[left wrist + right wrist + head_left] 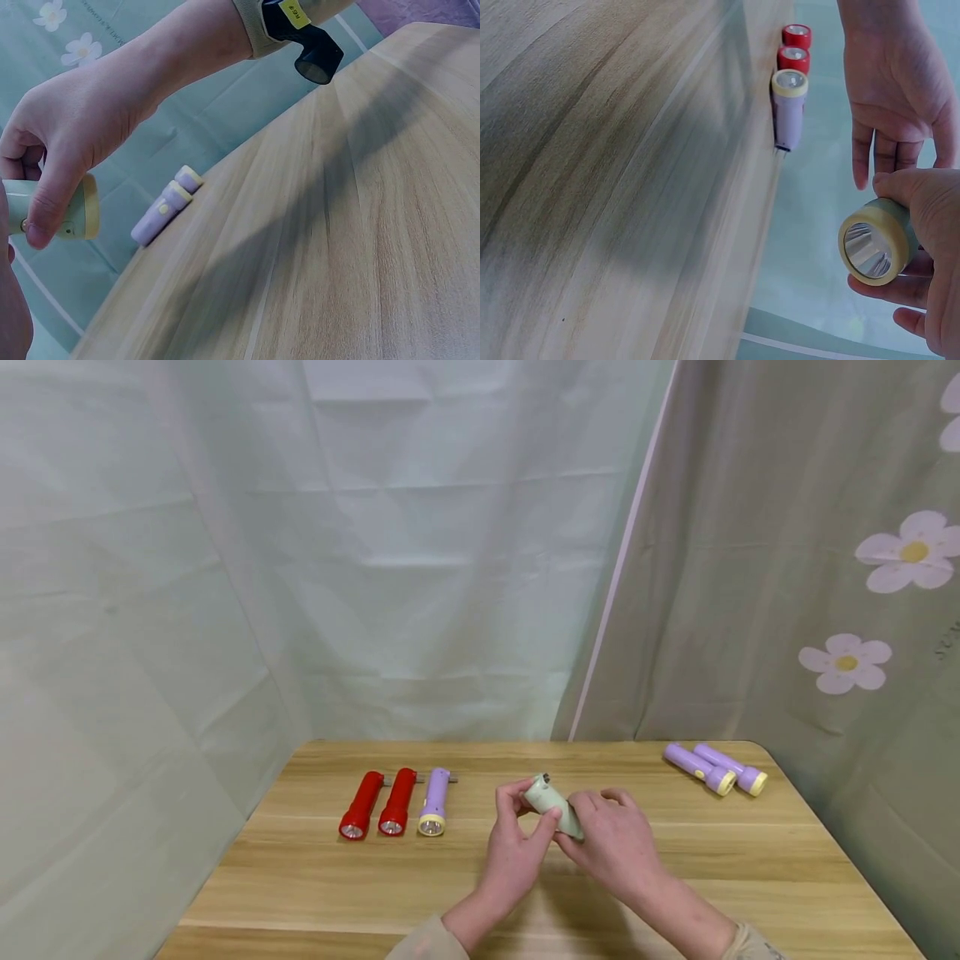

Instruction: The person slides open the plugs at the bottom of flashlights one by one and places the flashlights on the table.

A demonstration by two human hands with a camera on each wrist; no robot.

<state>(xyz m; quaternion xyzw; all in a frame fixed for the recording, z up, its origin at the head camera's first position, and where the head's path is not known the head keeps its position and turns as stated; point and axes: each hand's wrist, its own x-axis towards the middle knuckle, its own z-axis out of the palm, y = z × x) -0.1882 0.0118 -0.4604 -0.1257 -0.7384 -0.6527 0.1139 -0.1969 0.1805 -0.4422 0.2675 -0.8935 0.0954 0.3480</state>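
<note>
A pale green flashlight (551,802) with a cream rim is held tilted above the table between both hands. Its tail end points up and to the left, with small dark plug prongs (546,777) sticking out there. The left hand (516,847) grips the body near that tail, thumb across the side. Around the head end, the right hand (618,847) curls its fingers and thumb. From the right wrist view, the reflector and lens (868,250) show inside the cream rim, below the left hand (896,90). Part of the body is hidden by the fingers.
Two red flashlights (362,806) and a purple one (435,802) lie in a row on the wooden table (337,893), prongs out at their tails. Two more purple flashlights (697,767) lie at the back right. Curtains (465,568) hang behind the table.
</note>
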